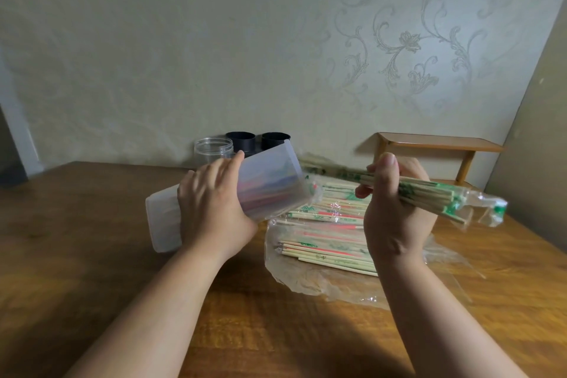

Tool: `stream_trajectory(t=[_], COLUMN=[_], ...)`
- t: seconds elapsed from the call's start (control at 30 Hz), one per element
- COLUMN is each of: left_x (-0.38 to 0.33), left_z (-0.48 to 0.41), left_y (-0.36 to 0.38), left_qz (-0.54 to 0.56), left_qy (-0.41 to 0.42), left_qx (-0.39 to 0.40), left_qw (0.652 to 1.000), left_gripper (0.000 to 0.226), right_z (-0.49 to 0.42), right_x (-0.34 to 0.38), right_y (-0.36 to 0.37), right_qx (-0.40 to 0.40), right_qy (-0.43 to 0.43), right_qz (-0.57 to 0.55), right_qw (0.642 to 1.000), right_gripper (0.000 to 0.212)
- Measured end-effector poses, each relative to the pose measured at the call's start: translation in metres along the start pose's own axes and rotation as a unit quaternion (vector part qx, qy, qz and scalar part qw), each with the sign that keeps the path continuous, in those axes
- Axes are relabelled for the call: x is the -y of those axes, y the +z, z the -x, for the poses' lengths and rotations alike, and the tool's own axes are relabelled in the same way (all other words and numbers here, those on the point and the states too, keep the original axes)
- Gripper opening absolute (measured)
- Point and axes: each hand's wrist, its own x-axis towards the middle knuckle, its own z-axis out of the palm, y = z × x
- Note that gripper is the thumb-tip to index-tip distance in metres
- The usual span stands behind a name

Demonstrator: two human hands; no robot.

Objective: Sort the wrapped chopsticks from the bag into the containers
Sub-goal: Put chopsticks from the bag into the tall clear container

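Head: wrapped chopsticks (425,192) pale, green-printed, clear-sleeved.

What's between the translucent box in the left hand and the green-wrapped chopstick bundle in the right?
In the head view, only the pile of wrapped chopsticks on the clear plastic bag, lying below the gap.

Left hand (211,209) apparently curled, right hand (395,215) clenched

On the brown wooden table (92,224) lies the clear plastic bag (306,279); my translucent rectangular plastic box (270,181) is left of it, my bundle of wrapped bamboo chopsticks (435,196) above it.
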Motion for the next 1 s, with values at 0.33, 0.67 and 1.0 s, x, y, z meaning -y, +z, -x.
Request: stream_trajectory(t=[0.33,0.67,1.0], left_x=[-0.001,-0.002,-0.001], left_z=[0.002,0.001,0.001], left_y=[-0.001,0.000,0.001], left_qz=[0.049,0.060,0.058], left_qy=[0.046,0.063,0.062], left_qx=[0.035,0.035,0.027], left_qw=[0.997,0.996,0.996], left_gripper=[0.103,0.101,0.102], right_z=[0.008,0.001,0.001], right_x=[0.000,-0.005,-0.011], right_y=[0.008,0.004,0.005], right_qx=[0.183,0.063,0.132], right_qy=[0.280,0.367,0.355], right_qz=[-0.008,-0.194,-0.287], right_qw=[0.942,0.908,0.880], right_gripper=[0.016,0.019,0.040])
